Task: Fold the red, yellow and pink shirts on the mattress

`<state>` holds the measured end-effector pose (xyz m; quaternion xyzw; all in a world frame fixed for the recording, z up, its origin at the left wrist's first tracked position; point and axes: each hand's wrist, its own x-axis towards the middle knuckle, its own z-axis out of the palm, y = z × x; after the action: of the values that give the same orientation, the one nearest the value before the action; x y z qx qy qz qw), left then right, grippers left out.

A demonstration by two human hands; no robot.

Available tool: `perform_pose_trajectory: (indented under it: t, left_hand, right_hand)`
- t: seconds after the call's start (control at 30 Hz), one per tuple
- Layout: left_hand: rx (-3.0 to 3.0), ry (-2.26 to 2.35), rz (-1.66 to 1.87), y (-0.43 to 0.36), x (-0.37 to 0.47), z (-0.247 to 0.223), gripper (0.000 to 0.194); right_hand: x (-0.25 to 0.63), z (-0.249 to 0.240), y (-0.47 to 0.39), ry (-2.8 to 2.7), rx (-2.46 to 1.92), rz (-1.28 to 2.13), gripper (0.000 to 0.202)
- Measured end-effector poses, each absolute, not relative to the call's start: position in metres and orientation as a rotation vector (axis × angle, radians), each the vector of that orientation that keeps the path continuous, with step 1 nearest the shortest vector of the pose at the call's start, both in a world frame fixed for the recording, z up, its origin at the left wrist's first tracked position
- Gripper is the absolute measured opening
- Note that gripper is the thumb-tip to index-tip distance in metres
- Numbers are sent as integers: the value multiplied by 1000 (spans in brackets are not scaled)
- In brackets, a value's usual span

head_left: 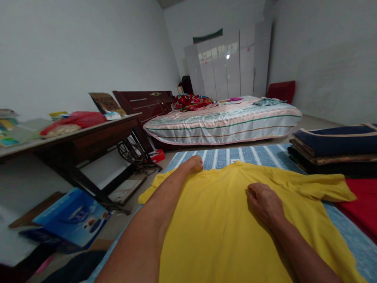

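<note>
A yellow T-shirt (pixel 218 220) lies spread out on a blue-and-white striped cover (pixel 203 157), its collar side away from me and one sleeve reaching out to the right. My left hand (pixel 196 163) is closed at the shirt's far edge, near the left shoulder, with the fingertips partly hidden. Lower down and right of the collar, my right hand (pixel 265 200) rests on the shirt front, its fingers curled in against the cloth.
At the right sit a stack of folded dark clothes (pixel 338 145) and a red cloth (pixel 361 200). Beyond is a bed (pixel 220 125) with a patterned sheet. Along the left wall stands a sewing-machine table (pixel 88 137), with a blue box (pixel 76 216) below it.
</note>
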<state>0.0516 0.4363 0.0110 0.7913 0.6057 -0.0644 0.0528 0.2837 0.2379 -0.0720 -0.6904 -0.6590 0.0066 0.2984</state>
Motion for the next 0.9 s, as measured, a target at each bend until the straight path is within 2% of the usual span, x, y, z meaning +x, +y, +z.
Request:
perform_pose_trajectory:
  t: [0.2, 0.47, 0.9]
  left_hand:
    - [2359, 1845, -276, 429, 47, 8, 23]
    - [2495, 1869, -405, 434, 61, 14, 19]
    - [2560, 2062, -141, 430, 52, -16, 38]
  right_hand:
    - [284, -77, 240, -1736, -1820, 11, 21]
    - [285, -74, 238, -1745, -1827, 7, 21]
    - [284, -74, 238, -1752, -1847, 28, 21]
